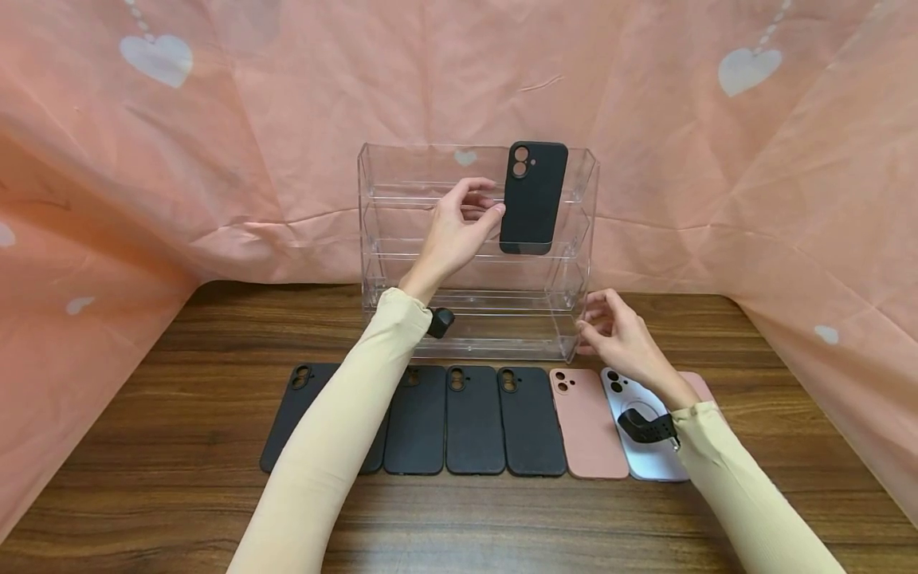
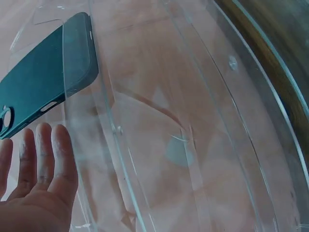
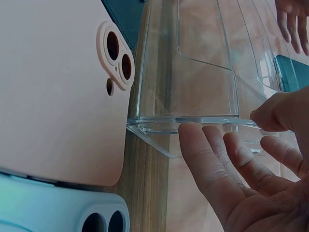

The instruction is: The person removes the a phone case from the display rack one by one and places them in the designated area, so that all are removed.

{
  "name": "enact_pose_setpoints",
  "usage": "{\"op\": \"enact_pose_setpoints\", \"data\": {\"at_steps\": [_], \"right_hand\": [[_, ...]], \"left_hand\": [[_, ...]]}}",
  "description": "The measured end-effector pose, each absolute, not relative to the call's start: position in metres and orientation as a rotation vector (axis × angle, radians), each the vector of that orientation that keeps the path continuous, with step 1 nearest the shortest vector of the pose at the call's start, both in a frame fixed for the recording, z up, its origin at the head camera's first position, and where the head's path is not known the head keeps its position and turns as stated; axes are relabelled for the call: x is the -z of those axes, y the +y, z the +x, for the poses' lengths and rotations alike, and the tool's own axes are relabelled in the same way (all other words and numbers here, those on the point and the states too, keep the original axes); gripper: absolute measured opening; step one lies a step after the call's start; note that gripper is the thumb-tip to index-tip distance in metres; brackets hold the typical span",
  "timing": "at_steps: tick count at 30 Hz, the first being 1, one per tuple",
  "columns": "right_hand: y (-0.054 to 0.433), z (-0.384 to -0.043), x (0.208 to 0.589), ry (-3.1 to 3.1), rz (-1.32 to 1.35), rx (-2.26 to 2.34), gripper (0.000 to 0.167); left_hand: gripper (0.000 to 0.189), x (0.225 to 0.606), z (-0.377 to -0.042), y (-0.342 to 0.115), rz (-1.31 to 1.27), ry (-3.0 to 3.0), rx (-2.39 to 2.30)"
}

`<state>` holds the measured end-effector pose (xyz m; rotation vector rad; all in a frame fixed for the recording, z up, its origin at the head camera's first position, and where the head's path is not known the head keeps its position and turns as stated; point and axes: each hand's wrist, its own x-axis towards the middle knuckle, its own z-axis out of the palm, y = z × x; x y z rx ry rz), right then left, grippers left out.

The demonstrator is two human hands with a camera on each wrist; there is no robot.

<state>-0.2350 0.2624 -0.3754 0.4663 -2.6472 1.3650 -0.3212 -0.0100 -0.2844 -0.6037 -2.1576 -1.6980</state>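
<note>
A black phone case (image 1: 534,195) stands upright in an upper tier of a clear acrylic display rack (image 1: 473,347), its lower end behind the tier's transparent front lip. My left hand (image 1: 459,227) is beside the case's left edge, thumb tip right at it. In the left wrist view, the fingers (image 2: 63,154) extend just below the case, not wrapped round it. My right hand (image 1: 620,339) is at the rack's lower right side. The right wrist view has its fingertips (image 3: 189,129) along the side panel, with the thumb near the panel's edge.
On the wooden table (image 1: 459,526), a row of phone cases lies before the rack: several black ones (image 1: 475,422), a pink one (image 1: 590,426), a white one (image 1: 649,462) and another pink one (image 1: 697,386) partly under the right wrist. Pink cloth (image 1: 287,143) encloses the back and sides.
</note>
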Motion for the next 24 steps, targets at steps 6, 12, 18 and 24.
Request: {"op": "enact_pose_setpoints", "data": {"at_steps": [6, 12, 18, 24], "right_hand": [[0.262, -0.235, 0.375, -2.643, 0.460, -1.377, 0.035], [0.262, -0.234, 0.376, -2.639, 0.450, -1.417, 0.036], [0.261, -0.235, 0.376, -2.636, 0.453, -1.409, 0.036], [0.262, -0.235, 0.377, -2.638, 0.455, -1.402, 0.037]], "left_hand": [[0.034, 0.284, -0.328, 0.000, -0.534, -2.139, 1.715], [0.032, 0.284, -0.328, 0.008, -0.476, -2.149, 1.669], [0.029, 0.285, -0.328, 0.015, -0.423, -2.150, 1.605], [0.029, 0.287, -0.329, 0.020, -0.390, -2.144, 1.614]]}}
